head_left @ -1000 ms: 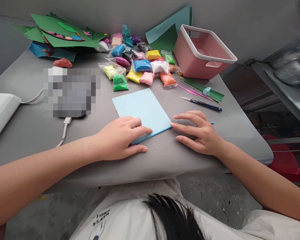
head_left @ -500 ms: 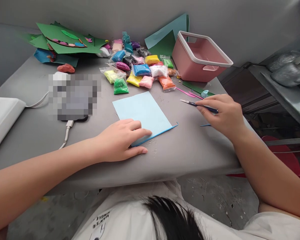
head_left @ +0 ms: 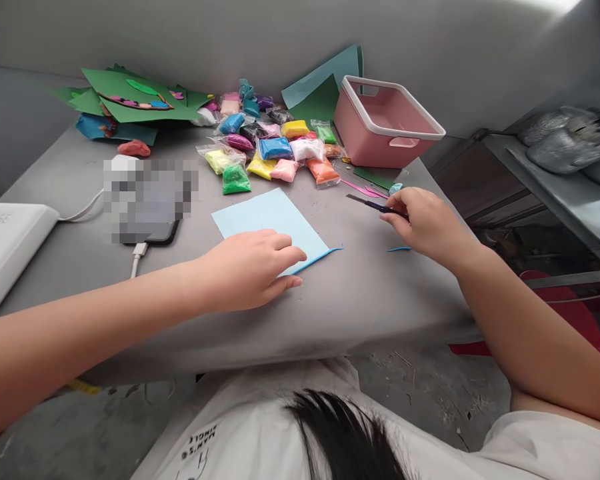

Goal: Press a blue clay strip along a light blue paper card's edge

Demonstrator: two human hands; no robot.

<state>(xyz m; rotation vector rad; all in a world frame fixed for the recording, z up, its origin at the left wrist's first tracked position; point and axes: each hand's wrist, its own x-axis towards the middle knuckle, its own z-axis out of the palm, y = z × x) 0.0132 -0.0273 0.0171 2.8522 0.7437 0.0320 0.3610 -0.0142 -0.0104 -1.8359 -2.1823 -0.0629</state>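
Note:
A light blue foam sheet (head_left: 265,219) lies flat on the grey table (head_left: 370,300), with a thin blue strip curling off its near right corner. My left hand (head_left: 247,268) rests on the sheet's near edge, fingers stretched flat. To the right of the sheet, my right hand (head_left: 425,223) is closed around the handle of a small craft knife (head_left: 367,203), whose blade points left just above the table. A short blue sliver (head_left: 399,249) lies beside that hand.
Several bags of coloured clay (head_left: 270,143) lie behind the sheet. A pink basket (head_left: 387,123) stands at the back right, green paper sheets (head_left: 130,97) at the back left. A phone on a cable (head_left: 147,230) and a white box (head_left: 10,250) are left. Pink tools (head_left: 363,190) lie near the basket.
My right hand left the sheet's corner, reached right to the craft knife and closed on it, lifting it slightly. My left hand stayed on the sheet.

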